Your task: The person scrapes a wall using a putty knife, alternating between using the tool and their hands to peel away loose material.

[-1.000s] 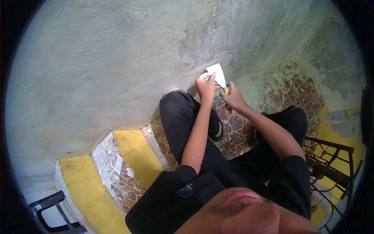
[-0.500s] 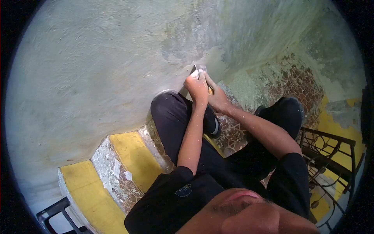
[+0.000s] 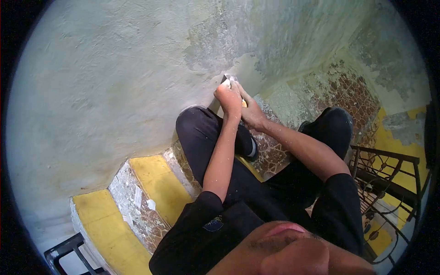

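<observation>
A scraper with a flat metal blade (image 3: 228, 77) stands against the plastered wall (image 3: 114, 91) close to its foot. My right hand (image 3: 252, 112) is wrapped round the scraper's handle (image 3: 244, 104), of which a small yellowish part shows. My left hand (image 3: 228, 97) is closed by the blade, its fingers pressed on the tool beside the right fingers. White dust speckles both hands and forearms. Around the blade the wall has pale patches and a rougher grey patch (image 3: 215, 41) above; the blade's edge is partly hidden by my fingers.
Yellow steps (image 3: 158, 176) with loose flakes (image 3: 151, 204) descend at the lower left. Brown patterned tiles (image 3: 353, 94) lie under white residue at the right. A dark metal railing (image 3: 385, 156) stands at the right; a black frame-like object (image 3: 68, 247) is at the lower left.
Both hands and the scraper have shifted slightly up and left in view, still against the wall. The grip looks the same.
</observation>
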A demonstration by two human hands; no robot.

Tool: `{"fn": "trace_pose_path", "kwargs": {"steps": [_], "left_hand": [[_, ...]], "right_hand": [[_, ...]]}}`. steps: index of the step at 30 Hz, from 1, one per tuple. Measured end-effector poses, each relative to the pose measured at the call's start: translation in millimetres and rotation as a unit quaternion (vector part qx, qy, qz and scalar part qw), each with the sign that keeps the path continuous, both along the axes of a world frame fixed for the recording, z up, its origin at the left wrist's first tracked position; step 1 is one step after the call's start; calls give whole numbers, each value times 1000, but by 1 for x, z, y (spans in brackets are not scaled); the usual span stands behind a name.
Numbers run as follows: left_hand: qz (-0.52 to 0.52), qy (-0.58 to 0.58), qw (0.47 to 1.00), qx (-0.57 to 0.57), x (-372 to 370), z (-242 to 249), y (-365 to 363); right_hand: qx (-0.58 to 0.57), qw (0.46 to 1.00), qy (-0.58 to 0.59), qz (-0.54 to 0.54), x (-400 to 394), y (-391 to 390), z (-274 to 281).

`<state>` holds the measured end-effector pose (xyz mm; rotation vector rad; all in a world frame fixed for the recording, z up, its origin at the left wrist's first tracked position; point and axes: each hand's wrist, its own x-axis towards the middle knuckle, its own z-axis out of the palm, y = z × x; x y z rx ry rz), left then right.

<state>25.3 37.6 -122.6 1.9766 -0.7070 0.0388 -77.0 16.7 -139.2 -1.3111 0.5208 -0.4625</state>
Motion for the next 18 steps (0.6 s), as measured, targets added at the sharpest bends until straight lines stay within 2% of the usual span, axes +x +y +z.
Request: {"fn": "trace_pose_path", "kwargs": {"steps": [2,4,5,6,7,8,9,10,11,12,13,14,15,16,18], "left_hand": [[-5,-21,1000,10,1,1,4],[-7,-17,1000,0,2,0,4],[-11,14,1000,-10,4,-2,5],[-9,10,1000,-14,4,-1,5],[-19,24,999,-23,4,-1,6],[-29,38,998,-32,4,-2,6],[-84,78,991,-68,-3,13,2],[-82,77,991,-69,0,18,-4],[-122,64,990,-16,5,21,-12],[-164,52,984,35,8,19,-21],[-158,71,985,-26,7,14,-24],[-161,75,984,-30,6,9,-26],[-146,110,981,-69,4,8,-23],[-130,146,975,-104,3,6,-17],[-112,131,981,-89,0,10,-5]], "right_hand": [[-16,1000,-12,-8,4,3,-10],[-47,997,55,-10,7,1,-20],[-50,997,51,-9,16,0,-42],[-204,975,-32,-80,30,-4,-74],[-349,918,-113,-150,38,-3,-71],[-351,917,-116,-149,38,-3,-71],[-153,976,-77,-136,28,1,-38],[51,991,-32,-116,17,1,-2],[134,988,34,-66,8,-8,27],[131,989,36,-66,10,-9,24],[136,987,51,-72,13,-12,20],[143,984,67,-80,15,-13,15],[19,993,27,-110,18,-10,8],[22,993,32,-113,16,-9,-1],[-26,998,26,-53,14,-4,-13]]}}
